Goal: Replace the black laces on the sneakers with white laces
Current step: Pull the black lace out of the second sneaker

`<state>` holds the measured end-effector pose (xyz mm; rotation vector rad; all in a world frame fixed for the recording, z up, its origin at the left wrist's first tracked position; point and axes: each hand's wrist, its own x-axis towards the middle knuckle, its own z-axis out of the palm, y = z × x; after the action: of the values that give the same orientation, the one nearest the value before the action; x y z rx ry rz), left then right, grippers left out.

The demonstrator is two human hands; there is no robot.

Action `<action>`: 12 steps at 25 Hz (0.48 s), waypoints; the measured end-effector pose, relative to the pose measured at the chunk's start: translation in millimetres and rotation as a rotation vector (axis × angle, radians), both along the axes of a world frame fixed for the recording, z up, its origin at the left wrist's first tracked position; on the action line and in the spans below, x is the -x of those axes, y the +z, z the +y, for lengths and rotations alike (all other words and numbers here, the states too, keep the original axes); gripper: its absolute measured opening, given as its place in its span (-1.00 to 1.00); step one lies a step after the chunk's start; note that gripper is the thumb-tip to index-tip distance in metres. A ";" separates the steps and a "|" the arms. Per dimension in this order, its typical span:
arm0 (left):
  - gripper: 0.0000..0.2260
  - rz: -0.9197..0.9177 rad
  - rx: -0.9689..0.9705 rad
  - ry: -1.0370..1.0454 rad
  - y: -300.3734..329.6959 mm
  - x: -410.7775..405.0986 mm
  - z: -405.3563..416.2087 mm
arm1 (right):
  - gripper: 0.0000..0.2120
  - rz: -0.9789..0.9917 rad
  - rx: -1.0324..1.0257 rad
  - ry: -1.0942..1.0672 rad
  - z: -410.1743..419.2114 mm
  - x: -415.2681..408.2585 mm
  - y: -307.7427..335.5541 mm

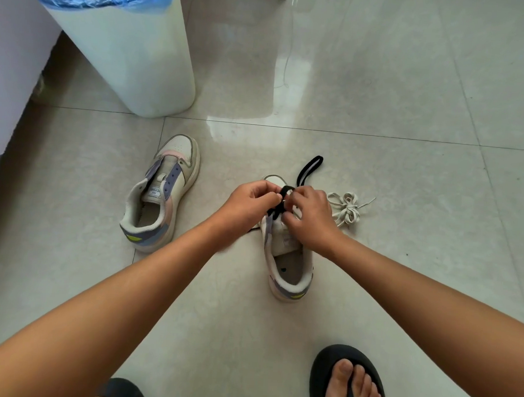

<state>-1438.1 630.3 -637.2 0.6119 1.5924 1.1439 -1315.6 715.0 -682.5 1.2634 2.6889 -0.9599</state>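
The black lace [280,206] ran through the near sneaker [288,259] on the tiled floor [376,161], one loop trailing past the toe. The left hand [250,202] and right hand [311,218] both pinched it over the eyelets. Bundled white laces [348,208] lay just right. The unlaced sneaker [162,194] stood left, its tongue label's writing too small to read, near a white bin [125,57].

Two sneakers [160,194] [288,259], two hands [251,201] [311,218], one bin [125,57].

I can make out print only on the tongue label [155,192] of the unlaced sneaker [160,194] beside the white bin [123,51]: dark letters, partly "H" and "EYO", too small to read whole.
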 end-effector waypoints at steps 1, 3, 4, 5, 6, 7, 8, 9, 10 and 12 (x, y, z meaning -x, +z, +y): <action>-0.76 0.016 0.007 0.008 -1.8 -0.5 0.3 | -0.93 0.125 0.177 -0.127 2.5 0.4 0.0; -0.74 0.049 0.041 0.022 -7.1 -2.7 0.0 | -0.94 0.311 0.527 -0.308 3.2 1.8 5.8; -0.74 0.072 0.068 0.028 -10.5 -3.6 -0.2 | -0.91 0.347 0.629 -0.350 2.0 2.5 8.2; -0.75 0.095 0.095 0.036 -14.0 -4.3 -0.4 | -0.90 0.352 0.691 -0.361 0.5 3.9 10.6; -0.76 0.110 0.120 0.046 -17.6 -4.6 -0.5 | -0.90 0.338 0.739 -0.357 -2.3 6.1 13.3; -0.77 0.098 0.135 0.069 -20.2 -4.1 -0.6 | -0.89 0.318 0.772 -0.350 -4.8 8.7 15.4; -0.77 0.060 0.140 0.102 -21.7 -3.1 -0.4 | -0.88 0.297 0.796 -0.353 -5.8 11.1 15.6; -0.76 0.009 0.138 0.135 -21.9 -1.7 -0.4 | -0.88 0.279 0.819 -0.356 -5.8 13.8 16.4; -0.75 -0.008 0.132 0.157 -23.1 1.0 -1.2 | -0.86 0.266 0.848 -0.357 -5.3 16.4 18.4; -0.71 0.087 0.102 0.144 -27.3 11.3 -4.4 | -0.83 0.268 0.945 -0.347 -3.2 21.2 23.9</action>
<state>-1449.4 625.8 -664.5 0.4924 1.7819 1.1457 -1336.8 711.8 -658.6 1.3872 1.6725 -2.1855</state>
